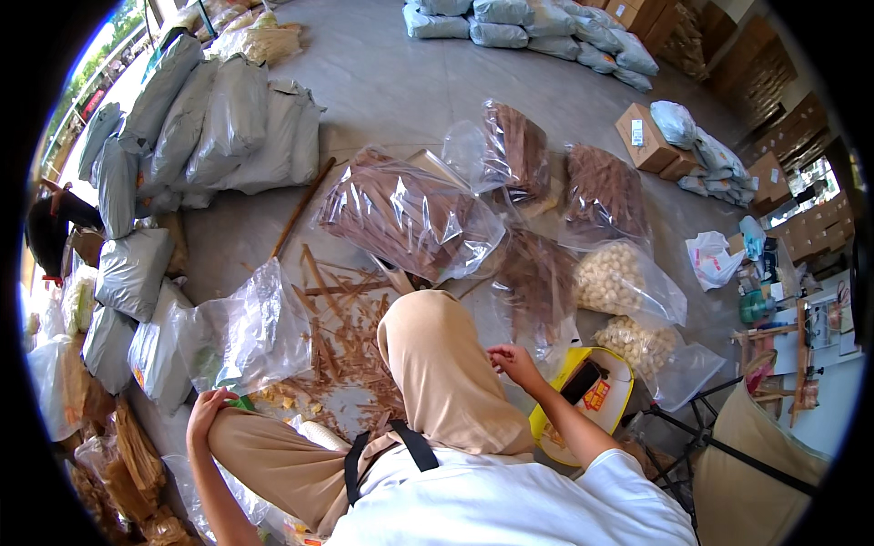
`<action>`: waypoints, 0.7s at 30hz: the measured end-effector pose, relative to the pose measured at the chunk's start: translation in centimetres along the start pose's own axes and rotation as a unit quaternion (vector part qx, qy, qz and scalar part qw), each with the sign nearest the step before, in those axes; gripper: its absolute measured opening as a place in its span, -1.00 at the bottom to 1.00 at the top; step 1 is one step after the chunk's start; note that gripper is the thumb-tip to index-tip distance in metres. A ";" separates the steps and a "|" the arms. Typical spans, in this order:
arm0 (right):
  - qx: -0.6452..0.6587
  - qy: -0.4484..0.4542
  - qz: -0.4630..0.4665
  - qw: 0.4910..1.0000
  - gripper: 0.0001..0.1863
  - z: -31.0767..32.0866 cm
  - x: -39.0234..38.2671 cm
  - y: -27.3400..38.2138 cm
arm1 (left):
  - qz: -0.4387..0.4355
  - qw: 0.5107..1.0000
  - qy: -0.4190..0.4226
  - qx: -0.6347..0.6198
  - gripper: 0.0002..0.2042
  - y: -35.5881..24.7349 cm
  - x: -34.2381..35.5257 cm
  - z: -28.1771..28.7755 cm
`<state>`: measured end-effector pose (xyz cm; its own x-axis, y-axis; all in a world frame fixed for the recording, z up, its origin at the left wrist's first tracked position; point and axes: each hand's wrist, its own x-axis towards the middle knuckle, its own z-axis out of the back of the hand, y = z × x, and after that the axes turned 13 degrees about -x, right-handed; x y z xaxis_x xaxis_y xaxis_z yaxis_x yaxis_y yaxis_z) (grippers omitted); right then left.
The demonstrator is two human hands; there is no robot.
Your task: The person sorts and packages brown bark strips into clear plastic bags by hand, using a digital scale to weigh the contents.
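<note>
My left hand (pixel 211 411) lies with its fingers stretched over my left knee (pixel 250 446), holding nothing that I can see. A bit of green shows just beyond its fingertips. Beside my raised right knee (pixel 432 355), my right hand (pixel 516 364) hangs with loosely bent fingers and nothing visible in them. Nearest to it is a clear bag of brown strips (pixel 537 282). Loose brown strips and broken pieces (pixel 350 341) are scattered on the floor between my legs and beyond. A large clear bag packed with brown strips (pixel 410 214) lies past them.
A yellow tray (pixel 626 382) with a dark flat object (pixel 583 382) stands at my right. Near it are clear bags of cream-coloured balls (pixel 610 278). Grey sacks (pixel 228 109) are piled at left; a wooden stick (pixel 305 207) leans there. Cartons (pixel 642 136) stand far right.
</note>
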<state>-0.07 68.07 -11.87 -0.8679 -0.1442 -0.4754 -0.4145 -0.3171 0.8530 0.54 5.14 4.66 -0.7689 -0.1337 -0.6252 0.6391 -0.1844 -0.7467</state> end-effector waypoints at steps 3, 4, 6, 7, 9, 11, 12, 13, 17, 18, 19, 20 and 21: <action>0.071 -0.015 0.016 0.997 -0.69 -0.7 3.4 2.7 | -0.002 1.000 -0.010 0.014 -0.64 -0.4 -0.6 -0.1; 0.099 0.004 -0.002 0.995 -0.64 -0.7 4.4 3.4 | -0.002 1.000 -0.010 0.017 -0.64 -0.4 -0.8 -0.1; 0.152 0.043 -0.039 0.987 -0.53 -1.0 6.5 4.6 | -0.010 1.000 -0.016 0.013 -0.64 0.1 -1.1 0.3; 0.163 0.015 -0.063 0.985 -0.45 -1.5 7.4 5.4 | -0.014 1.000 -0.016 0.012 -0.64 0.4 -1.1 0.5; 0.184 -0.039 -0.112 0.976 -0.29 -3.2 9.3 6.9 | -0.015 1.000 -0.017 0.007 -0.64 1.4 -1.2 1.2; 0.257 -0.038 -0.114 0.959 -0.21 -4.1 11.2 9.4 | -0.013 1.000 -0.020 0.001 -0.63 2.1 -2.1 1.8; 0.294 -0.039 -0.114 0.948 -0.17 -4.2 12.3 10.6 | -0.012 1.000 -0.022 -0.004 -0.63 2.0 -2.6 1.8; 0.301 -0.018 -0.085 0.950 -0.19 -3.7 13.7 11.2 | -0.012 1.000 -0.023 -0.010 -0.63 2.0 -3.0 1.8; 0.357 -0.059 -0.040 0.931 -0.46 -0.5 19.4 11.3 | -0.007 0.999 -0.012 -0.045 -0.65 2.0 -2.9 1.7; 0.357 -0.092 -0.072 0.927 -0.51 -0.6 20.3 11.7 | -0.006 0.998 -0.019 -0.053 -0.66 2.4 -3.3 1.8; 0.362 -0.092 -0.040 0.927 -0.53 -0.3 20.6 11.9 | -0.007 0.998 -0.024 -0.060 -0.66 2.7 -3.6 1.9; 0.366 -0.094 -0.007 0.926 -0.55 0.5 20.7 11.9 | -0.008 0.997 -0.027 -0.067 -0.67 2.8 -3.9 2.0; 0.356 -0.119 0.008 0.927 -0.56 1.6 20.9 11.7 | -0.005 0.997 -0.026 -0.069 -0.67 2.7 -3.8 1.7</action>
<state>-23.53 62.88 -11.51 -0.8759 0.0946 -0.4732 -0.4037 0.3936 0.8259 5.16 3.53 5.45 -0.7729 -0.1832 -0.6076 0.6247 -0.0514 -0.7792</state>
